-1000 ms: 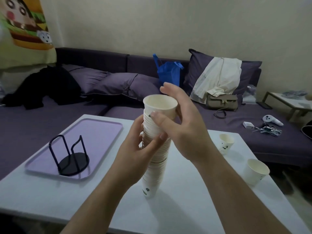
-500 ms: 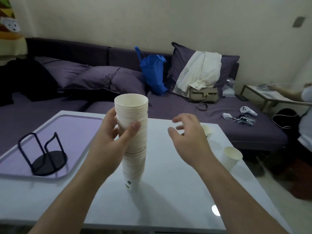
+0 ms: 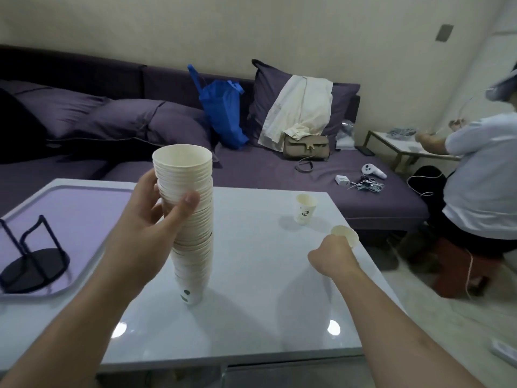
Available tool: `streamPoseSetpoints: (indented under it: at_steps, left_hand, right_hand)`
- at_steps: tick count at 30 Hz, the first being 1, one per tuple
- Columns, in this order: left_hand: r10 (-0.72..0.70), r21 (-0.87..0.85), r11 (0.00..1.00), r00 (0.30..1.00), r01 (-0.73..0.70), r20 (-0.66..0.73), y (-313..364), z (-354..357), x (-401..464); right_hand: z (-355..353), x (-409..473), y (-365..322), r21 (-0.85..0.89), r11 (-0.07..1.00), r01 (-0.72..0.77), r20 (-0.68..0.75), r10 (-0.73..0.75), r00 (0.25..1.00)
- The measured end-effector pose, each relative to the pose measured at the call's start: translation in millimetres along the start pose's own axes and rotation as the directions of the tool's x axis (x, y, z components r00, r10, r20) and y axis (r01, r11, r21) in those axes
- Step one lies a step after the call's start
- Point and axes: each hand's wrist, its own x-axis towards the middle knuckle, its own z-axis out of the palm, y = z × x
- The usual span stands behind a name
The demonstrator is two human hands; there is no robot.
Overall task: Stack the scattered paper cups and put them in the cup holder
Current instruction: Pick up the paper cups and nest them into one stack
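**Cup stack held on table, right hand at a loose cup**

Room: purple sectional sofa (image 3: 279,175) along a cream wall, large pillows on it, plus a blue tote bag (image 3: 223,107), a cream garment over a pillow, a taupe handbag (image 3: 306,148), a white controller (image 3: 373,170) and a cable tangle. Second person (image 3: 475,186) seated far right at a small side table (image 3: 391,137).

Surface: glossy white table (image 3: 251,317), two lamp reflections near the front edge. Lilac tray (image 3: 84,208) on its left end; black wire cup holder (image 3: 30,261) stands on the tray, no cups in it.

Stack of paper cups (image 3: 190,219) stands upright mid-table, base on the tabletop, leaning slightly. Left hand (image 3: 151,219) grips the stack near the top, thumb in front, fingers wrapped behind.

Right hand (image 3: 333,256) is at the paper cup near the right edge (image 3: 347,233), fingers curled toward it. Fingertips hidden behind the hand, so can't tell whether the cup is actually gripped.

Panda-print paper cup (image 3: 305,208) stands alone farther back, apart from both hands.
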Motion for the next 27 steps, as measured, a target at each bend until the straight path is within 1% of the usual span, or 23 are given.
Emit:
streamPoseSetpoints:
  at_steps: [2,4,6,8,9,11,13,16,19,21,22,23,25,27]
  left_hand:
    - [-0.001,0.002,1.000,1.000,0.001,0.000,1,-2,-1]
    - [-0.002,0.002,1.000,1.000,0.002,-0.008,1,-4,-1]
    - [-0.004,0.001,1.000,1.000,0.004,-0.019,2,-6,0]
    - [-0.003,0.012,1.000,1.000,0.004,-0.028,2,-9,1]
    - [-0.004,0.023,1.000,0.999,0.005,-0.032,2,-9,2]
    - [-0.003,0.048,0.999,0.999,0.005,-0.034,3,-9,3]
    - [-0.004,0.062,0.998,0.999,0.006,-0.034,3,-8,3]
    - [-0.008,0.062,0.998,0.999,0.010,-0.033,5,-10,3]
    - [0.003,0.079,0.997,1.000,-0.001,-0.027,6,-15,3]
    - [0.006,0.088,0.996,0.999,-0.003,-0.032,7,-18,3]
    - [0.010,0.095,0.995,0.999,-0.006,-0.035,7,-19,3]
    - [0.013,0.097,0.995,0.999,-0.010,-0.035,7,-20,3]
    - [0.014,0.088,0.996,0.999,-0.011,-0.033,8,-22,2]
    - [0.019,0.089,0.996,0.999,-0.016,-0.028,9,-24,2]
  right_hand:
    - [2,2,-4,0.020,0.999,0.029,-0.040,-0.028,0.999]
    - [-2,-1,-17,0.070,0.991,0.116,-0.170,-0.103,0.980]
    - [-9,-9,-39,0.099,0.953,0.285,-0.341,-0.237,0.910]
    - [-17,-22,-63,0.130,0.867,0.481,-0.472,-0.372,0.799]
    - [-23,-32,-75,0.161,0.811,0.562,-0.526,-0.411,0.745]
    - [-40,-53,-96,0.237,0.677,0.697,-0.623,-0.444,0.644]
    - [-58,-72,-115,0.317,0.526,0.789,-0.670,-0.465,0.579]
    - [-83,-98,-141,0.458,0.292,0.840,-0.661,-0.520,0.541]
    - [-99,-120,-163,0.534,0.061,0.843,-0.662,-0.591,0.462]
    - [-100,-132,-175,0.540,-0.023,0.841,-0.648,-0.649,0.399]
    - [-98,-136,-180,0.533,-0.035,0.846,-0.631,-0.683,0.369]
    - [-94,-140,-183,0.506,-0.024,0.862,-0.611,-0.715,0.339]
    - [-85,-143,-187,0.382,0.063,0.922,-0.571,-0.768,0.289]
    - [-77,-142,-189,0.247,0.151,0.957,-0.521,-0.812,0.263]
